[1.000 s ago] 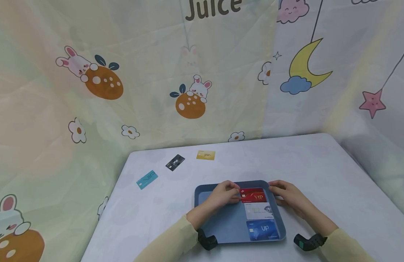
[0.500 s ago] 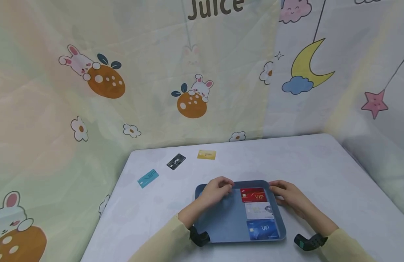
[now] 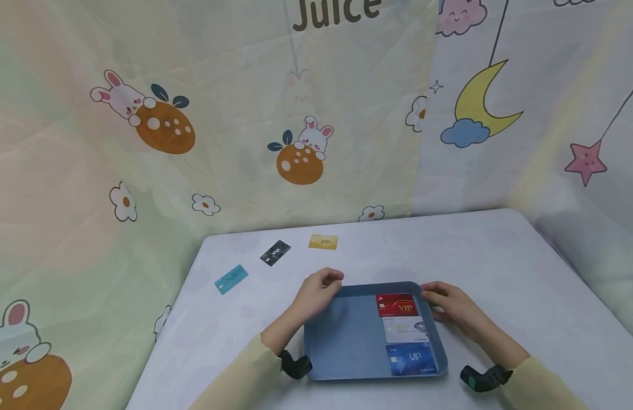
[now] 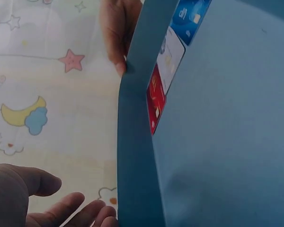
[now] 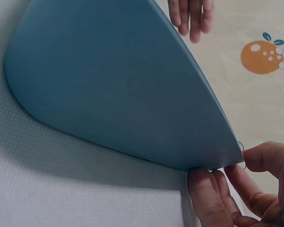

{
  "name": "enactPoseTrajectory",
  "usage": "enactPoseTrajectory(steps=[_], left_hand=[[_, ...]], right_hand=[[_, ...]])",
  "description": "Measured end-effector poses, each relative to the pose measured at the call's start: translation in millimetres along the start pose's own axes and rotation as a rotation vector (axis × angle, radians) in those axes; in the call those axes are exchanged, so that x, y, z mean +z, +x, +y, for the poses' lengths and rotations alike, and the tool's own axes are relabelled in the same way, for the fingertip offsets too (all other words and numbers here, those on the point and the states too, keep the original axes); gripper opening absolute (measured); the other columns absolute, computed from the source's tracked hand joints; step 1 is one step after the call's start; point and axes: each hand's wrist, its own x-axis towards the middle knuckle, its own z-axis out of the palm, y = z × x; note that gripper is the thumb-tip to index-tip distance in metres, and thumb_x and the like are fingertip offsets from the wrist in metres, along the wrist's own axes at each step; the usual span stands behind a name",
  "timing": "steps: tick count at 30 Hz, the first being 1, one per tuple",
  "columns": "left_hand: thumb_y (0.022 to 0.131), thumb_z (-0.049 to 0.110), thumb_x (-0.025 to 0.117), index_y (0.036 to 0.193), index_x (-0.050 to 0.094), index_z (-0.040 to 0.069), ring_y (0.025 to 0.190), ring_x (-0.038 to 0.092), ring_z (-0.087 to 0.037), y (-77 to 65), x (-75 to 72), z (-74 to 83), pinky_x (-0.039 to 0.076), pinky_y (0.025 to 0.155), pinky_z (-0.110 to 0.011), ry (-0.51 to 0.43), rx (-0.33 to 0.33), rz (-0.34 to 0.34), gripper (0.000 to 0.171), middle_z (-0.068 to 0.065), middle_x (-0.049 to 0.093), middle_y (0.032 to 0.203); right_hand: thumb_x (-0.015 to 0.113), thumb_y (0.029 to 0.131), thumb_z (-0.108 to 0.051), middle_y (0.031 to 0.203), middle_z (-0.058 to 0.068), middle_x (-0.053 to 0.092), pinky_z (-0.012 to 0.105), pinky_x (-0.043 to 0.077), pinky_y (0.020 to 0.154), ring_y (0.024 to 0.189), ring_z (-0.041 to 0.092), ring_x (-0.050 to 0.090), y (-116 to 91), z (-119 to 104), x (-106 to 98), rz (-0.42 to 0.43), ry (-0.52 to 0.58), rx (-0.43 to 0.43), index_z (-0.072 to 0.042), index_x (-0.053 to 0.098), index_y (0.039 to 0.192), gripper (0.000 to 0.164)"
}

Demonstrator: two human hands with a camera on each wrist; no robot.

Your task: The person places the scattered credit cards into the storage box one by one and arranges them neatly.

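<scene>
A shallow blue tray (image 3: 342,336) lies on the white table. Along its right side, a red VIP card (image 3: 397,305), a white card (image 3: 405,329) and a blue VIP card (image 3: 411,359) form a column. My left hand (image 3: 315,293) hovers over the tray's back left corner, fingers loosely bent; the left wrist view shows thumb and fingers (image 4: 66,205) apart with nothing between them. At the back right corner, my right hand (image 3: 453,307) pinches the tray rim: in the right wrist view its thumb (image 5: 265,157) sits at the edge and the other fingers are against the side.
Farther back on the table (image 3: 501,256) lie three more cards in a slanting row: a teal VIP card (image 3: 231,279), a black VIP card (image 3: 276,253) and a gold card (image 3: 323,242). A printed cloth backdrop (image 3: 234,142) hangs behind the table.
My left hand has moved from beside the red card leftward and back to the tray's back left corner. The right hand keeps its place on the rim; the cards have stayed put.
</scene>
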Motion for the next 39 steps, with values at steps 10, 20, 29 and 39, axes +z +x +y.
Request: enactPoseTrajectory(steps=[10,20,29,39], left_hand=[[0.103,0.024,0.056,0.125,0.069,0.008,0.122,0.066,-0.030,-3.8,-22.5,-15.1,0.055,0.105,-0.050,0.045,-0.014,0.065,0.030,-0.011,0.072,0.125],[0.102,0.022,0.057,0.124,0.069,0.007,0.122,0.066,-0.030,-7.7,-43.1,-33.3,0.053,0.107,-0.049,0.072,-0.065,0.124,0.029,-0.011,0.072,0.123],[0.102,0.019,0.059,0.123,0.069,0.007,0.119,0.067,-0.028,-8.9,-56.2,-49.5,0.055,0.104,-0.048,0.110,-0.113,0.181,0.027,-0.010,0.073,0.121],[0.102,0.018,0.059,0.124,0.068,0.005,0.117,0.067,-0.028,-4.6,-69.1,-63.7,0.055,0.102,-0.047,0.122,-0.136,0.228,0.027,-0.011,0.073,0.121]], right_hand=[[0.058,0.106,-0.027,0.142,0.031,0.054,0.039,0.062,0.093,0.120,0.033,0.061,0,-1,-1,-0.001,0.003,0.002,0.008,0.049,0.142,0.051],[0.058,0.106,-0.028,0.142,0.031,0.054,0.040,0.062,0.093,0.120,0.034,0.061,1,0,0,0.008,-0.015,-0.007,0.009,0.049,0.141,0.051],[0.058,0.106,-0.027,0.142,0.030,0.054,0.040,0.062,0.093,0.121,0.034,0.061,0,1,0,0.008,-0.005,-0.005,0.008,0.050,0.141,0.050],[0.058,0.106,-0.028,0.142,0.030,0.054,0.039,0.062,0.093,0.120,0.032,0.061,-1,1,-1,-0.002,-0.001,-0.009,0.008,0.050,0.141,0.050]])
